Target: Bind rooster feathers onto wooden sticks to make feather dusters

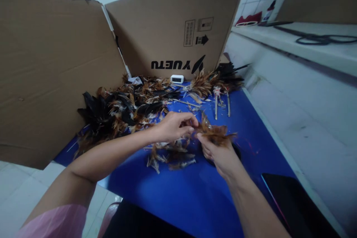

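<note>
My right hand (219, 153) is closed around the base of a bunch of brown feathers (216, 134), which fan out above the fingers. Just left of it, my left hand (175, 126) has thumb and forefinger pinched close to the bunch's edge; what they grip is too small to make out. Loose feathers (173, 156) lie on the blue tabletop (173, 189) below my left hand. A dark round object (237, 150) shows partly behind my right hand.
A heap of brown and black feathers (125, 108) spreads along the left. Feather bundles on sticks (216, 106) lie at the back right, near a small white digital timer (177, 79). Cardboard panels (156, 26) wall the back and left. A black phone-like slab (295, 204) lies right; scissors (320, 39) rest on a ledge.
</note>
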The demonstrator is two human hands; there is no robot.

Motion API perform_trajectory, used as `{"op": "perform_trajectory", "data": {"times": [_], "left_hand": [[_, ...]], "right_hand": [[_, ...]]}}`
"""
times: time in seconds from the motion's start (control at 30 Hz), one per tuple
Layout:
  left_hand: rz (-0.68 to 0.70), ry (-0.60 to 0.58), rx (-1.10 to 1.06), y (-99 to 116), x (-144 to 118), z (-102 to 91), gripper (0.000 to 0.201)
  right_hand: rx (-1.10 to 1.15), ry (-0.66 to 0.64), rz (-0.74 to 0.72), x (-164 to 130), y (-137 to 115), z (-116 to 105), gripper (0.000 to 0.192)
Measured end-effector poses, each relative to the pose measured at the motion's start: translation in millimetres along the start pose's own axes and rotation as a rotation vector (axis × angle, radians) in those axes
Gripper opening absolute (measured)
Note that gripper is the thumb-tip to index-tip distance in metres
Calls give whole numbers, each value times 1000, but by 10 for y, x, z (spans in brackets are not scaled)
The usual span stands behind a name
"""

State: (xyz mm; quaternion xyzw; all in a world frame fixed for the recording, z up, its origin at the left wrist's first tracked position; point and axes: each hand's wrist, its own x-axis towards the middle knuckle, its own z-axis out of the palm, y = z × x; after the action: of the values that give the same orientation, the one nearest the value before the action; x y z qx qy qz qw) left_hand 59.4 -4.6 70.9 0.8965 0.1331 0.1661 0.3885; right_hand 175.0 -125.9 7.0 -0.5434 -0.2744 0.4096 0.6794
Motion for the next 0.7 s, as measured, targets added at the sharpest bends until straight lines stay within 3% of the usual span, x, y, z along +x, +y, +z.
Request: {"op": "perform_trajectory", "data": {"times": [0.13, 0.5, 0.7], "left_hand": [[1, 90, -45, -7, 79, -92, 11], [-48, 344, -128, -388, 619, -114, 10], [11, 301, -61, -325, 815, -45, 8]], "right_hand": [[39, 3, 22, 17, -44, -26, 30], [269, 334, -102, 76, -230, -194, 29], [322, 416, -148, 89, -253, -225, 26]]}}
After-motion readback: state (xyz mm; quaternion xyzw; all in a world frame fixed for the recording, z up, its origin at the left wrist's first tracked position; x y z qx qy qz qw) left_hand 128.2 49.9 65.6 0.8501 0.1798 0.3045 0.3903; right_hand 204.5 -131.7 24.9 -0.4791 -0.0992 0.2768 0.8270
